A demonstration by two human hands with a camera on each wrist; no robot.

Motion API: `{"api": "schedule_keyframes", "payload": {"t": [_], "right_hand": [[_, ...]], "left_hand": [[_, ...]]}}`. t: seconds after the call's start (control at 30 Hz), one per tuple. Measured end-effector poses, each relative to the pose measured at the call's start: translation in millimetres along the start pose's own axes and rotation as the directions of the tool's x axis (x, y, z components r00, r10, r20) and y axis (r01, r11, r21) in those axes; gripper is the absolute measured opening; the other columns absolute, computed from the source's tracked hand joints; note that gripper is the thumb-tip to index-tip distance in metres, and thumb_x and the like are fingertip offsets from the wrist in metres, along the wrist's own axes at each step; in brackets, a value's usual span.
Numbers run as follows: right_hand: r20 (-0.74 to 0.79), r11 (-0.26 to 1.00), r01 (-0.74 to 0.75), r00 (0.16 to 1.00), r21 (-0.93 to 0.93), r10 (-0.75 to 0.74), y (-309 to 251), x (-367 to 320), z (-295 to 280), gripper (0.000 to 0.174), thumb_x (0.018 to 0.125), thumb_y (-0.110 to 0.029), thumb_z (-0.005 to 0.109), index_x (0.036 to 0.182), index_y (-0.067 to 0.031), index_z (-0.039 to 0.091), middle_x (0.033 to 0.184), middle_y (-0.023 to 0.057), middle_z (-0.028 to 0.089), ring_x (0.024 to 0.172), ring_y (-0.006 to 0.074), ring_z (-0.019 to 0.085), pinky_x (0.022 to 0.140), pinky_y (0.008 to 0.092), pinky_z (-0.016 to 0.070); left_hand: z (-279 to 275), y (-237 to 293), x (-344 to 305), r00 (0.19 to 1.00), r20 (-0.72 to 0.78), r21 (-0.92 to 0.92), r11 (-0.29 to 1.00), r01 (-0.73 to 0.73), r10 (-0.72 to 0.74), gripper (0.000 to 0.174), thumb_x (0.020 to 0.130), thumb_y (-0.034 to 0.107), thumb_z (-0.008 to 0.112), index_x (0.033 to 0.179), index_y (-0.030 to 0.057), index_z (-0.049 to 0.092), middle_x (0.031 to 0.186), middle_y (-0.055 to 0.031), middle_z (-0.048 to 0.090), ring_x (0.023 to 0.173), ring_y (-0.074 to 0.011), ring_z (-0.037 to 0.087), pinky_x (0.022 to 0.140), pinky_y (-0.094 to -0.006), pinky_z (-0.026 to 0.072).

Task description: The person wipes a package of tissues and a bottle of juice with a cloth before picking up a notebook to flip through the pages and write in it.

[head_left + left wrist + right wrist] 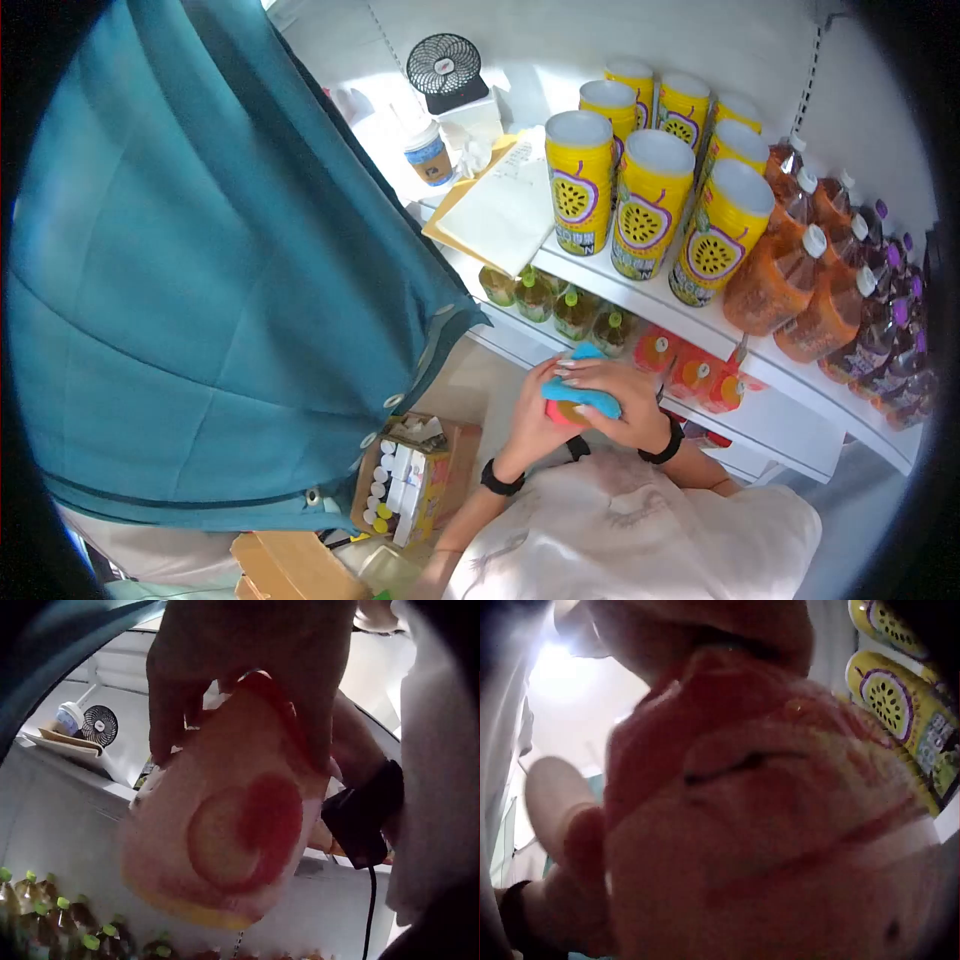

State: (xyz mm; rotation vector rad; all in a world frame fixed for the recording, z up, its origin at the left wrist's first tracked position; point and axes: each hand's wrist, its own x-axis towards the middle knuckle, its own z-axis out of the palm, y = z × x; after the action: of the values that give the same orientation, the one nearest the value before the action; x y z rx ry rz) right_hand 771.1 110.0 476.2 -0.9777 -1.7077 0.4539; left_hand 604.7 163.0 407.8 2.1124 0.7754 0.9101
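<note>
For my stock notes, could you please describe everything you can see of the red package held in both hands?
The red package is pinkish red, with a round orange-and-red swirl on its face and a yellow band at one end. It is held tilted in front of the shelves. The left hand grips it; the right hand presses a blue cloth over it, hiding most of it from above.

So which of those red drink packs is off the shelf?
The pack gripped by left hand and right hand, under the blue cloth; the other packs stand on the lower shelf.
</note>
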Motion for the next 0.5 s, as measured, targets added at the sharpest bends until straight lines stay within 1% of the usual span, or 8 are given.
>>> {"api": "schedule_keyframes", "payload": {"t": [0.03,0.1,0.2,0.3,0.33,0.37,0.4,0.5], "right_hand": [[0.005,0.999,0.008,1.000,0.042,-0.008,1.5,6.9,-3.7,0.030,0.078,-0.011,0.064,0.107,-0.0016,0.060,0.115,0.0182,0.061,0.109,0.0321,0.058,0.094,0.0412,0.0450],[0.011,0.992,0.020,1.000,0.128,-0.022,5.4,18.0,-9.3,0.035,0.082,-0.010,0.058,0.117,-0.0022,0.056,0.124,0.0195,0.056,0.119,0.0346,0.051,0.100,0.0440,0.0392],[0.111,0.996,0.092,0.990,0.007,-0.092,12.4,31.4,-20.8,0.043,0.084,-0.008,0.051,0.127,-0.0040,0.048,0.134,0.0208,0.047,0.127,0.0392,0.041,0.104,0.0480,0.0339],[-0.011,0.971,0.220,0.975,-0.091,-0.221,37.2,27.9,-16.5,0.047,0.084,-0.009,0.052,0.130,-0.0042,0.045,0.140,0.0217,0.040,0.131,0.0424,0.036,0.105,0.0509,0.0312],[0.007,0.975,0.213,0.977,-0.059,-0.213,51.2,21.7,-14.8,0.052,0.085,-0.012,0.051,0.135,-0.0045,0.039,0.146,0.0228,0.031,0.134,0.0434,0.029,0.108,0.0526,0.0246],[-0.001,0.983,0.172,0.985,-0.066,-0.173,59.5,18.7,-11.3,0.052,0.086,-0.013,0.049,0.136,-0.0044,0.038,0.146,0.0231,0.029,0.135,0.0429,0.027,0.109,0.0523,0.0224],[-0.009,0.990,0.127,0.992,-0.069,-0.128,64.7,16.0,-7.3,0.052,0.087,-0.015,0.048,0.137,-0.0042,0.037,0.146,0.0234,0.028,0.136,0.0424,0.026,0.109,0.0519,0.0202],[-0.029,0.998,0.003,1.000,-0.056,-0.005,63.7,17.2,-2.7,0.053,0.091,-0.020,0.042,0.140,-0.0027,0.033,0.148,0.0240,0.025,0.137,0.0414,0.023,0.111,0.0512,0.0157]], "left_hand": [[-4.8,5.9,7.9,0.999,-0.029,-0.028,0.999,0.037,-0.037,0.085,0.055,0.024,0.088,0.125,0.0014,0.045,0.128,-0.0187,0.047,0.116,-0.0348,0.049,0.095,-0.0427,0.0439],[-17.5,17.2,25.0,0.995,-0.102,-0.019,1.000,-0.003,0.001,0.086,0.054,0.024,0.089,0.125,0.0028,0.045,0.127,-0.0187,0.048,0.115,-0.0346,0.050,0.094,-0.0425,0.0447],[-28.7,24.8,40.1,0.974,-0.226,-0.118,0.993,-0.031,0.004,0.087,0.052,0.023,0.090,0.125,0.0057,0.046,0.127,-0.0192,0.049,0.115,-0.0339,0.051,0.094,-0.0426,0.0448],[-34.1,18.2,55.7,0.949,-0.312,-0.256,0.959,-0.124,0.040,0.097,0.050,0.024,0.092,0.130,0.0078,0.039,0.129,-0.0198,0.047,0.118,-0.0309,0.050,0.098,-0.0426,0.0430],[-34.2,22.3,59.5,0.936,-0.351,-0.335,0.931,-0.144,0.019,0.101,0.050,0.024,0.093,0.132,0.0072,0.036,0.129,-0.0197,0.047,0.118,-0.0302,0.050,0.099,-0.0428,0.0425],[-35.8,27.1,62.9,0.922,-0.386,-0.409,0.898,-0.164,-0.007,0.105,0.049,0.025,0.093,0.133,0.0066,0.033,0.130,-0.0196,0.047,0.119,-0.0295,0.049,0.100,-0.0430,0.0419],[-43.5,30.8,65.8,0.933,-0.359,-0.361,0.923,-0.136,-0.003,0.113,0.047,0.025,0.094,0.136,0.0073,0.027,0.132,-0.0201,0.044,0.120,-0.0293,0.048,0.102,-0.0435,0.0408],[-51.0,23.6,66.9,0.914,-0.397,-0.389,0.917,-0.090,-0.079,0.122,0.042,0.031,0.095,0.138,0.0064,0.023,0.128,-0.0170,0.048,0.119,-0.0292,0.049,0.102,-0.0443,0.0396]]}}
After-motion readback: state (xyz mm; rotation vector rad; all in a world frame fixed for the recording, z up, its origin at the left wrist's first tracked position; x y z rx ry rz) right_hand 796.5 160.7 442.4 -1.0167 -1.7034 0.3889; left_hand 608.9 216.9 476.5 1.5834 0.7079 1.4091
